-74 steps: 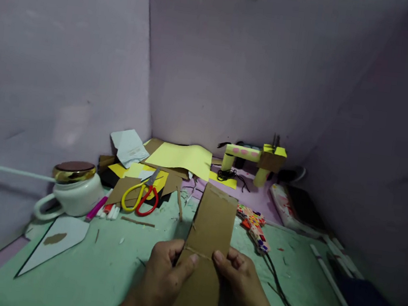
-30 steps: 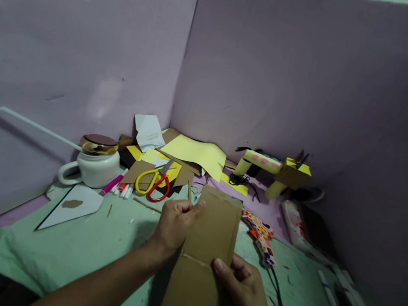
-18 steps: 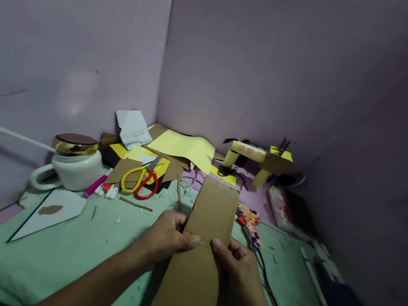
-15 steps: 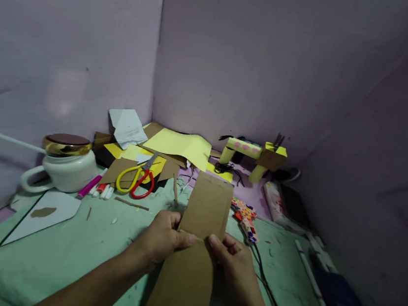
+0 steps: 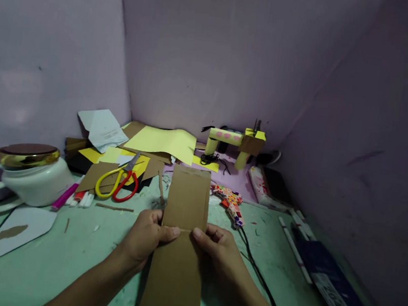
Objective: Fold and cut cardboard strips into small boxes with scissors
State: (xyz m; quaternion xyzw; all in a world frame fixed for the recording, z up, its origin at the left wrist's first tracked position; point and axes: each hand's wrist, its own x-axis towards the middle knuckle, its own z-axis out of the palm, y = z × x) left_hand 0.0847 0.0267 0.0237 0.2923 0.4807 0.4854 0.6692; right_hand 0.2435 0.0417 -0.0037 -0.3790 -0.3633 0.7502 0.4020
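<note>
A long brown cardboard strip (image 5: pixel 178 274) runs from the bottom edge of the head view up to the middle, with a crease across it. My left hand (image 5: pixel 149 235) grips its left edge at the crease, thumb on top and fingers curled beneath. On the opposite edge, my right hand (image 5: pixel 220 249) holds the strip the same way, its thumb pressed beside the crease. The two thumbs are a short gap apart. The fingertips under the cardboard are hidden.
Scissors (image 5: pixel 118 182) lie on cardboard scraps at the left, near a white mug (image 5: pixel 36 184) and several markers (image 5: pixel 81 197). A floral glue gun (image 5: pixel 232 206) with a black cord is at the right. Yellow paper (image 5: pixel 162 141) and a cardboard-and-paper model (image 5: pixel 228 138) stand behind.
The view has shifted to the right, so the surroundings sit further left. The strip now appears straighter, and my thumbs have slid a little apart along the crease.
</note>
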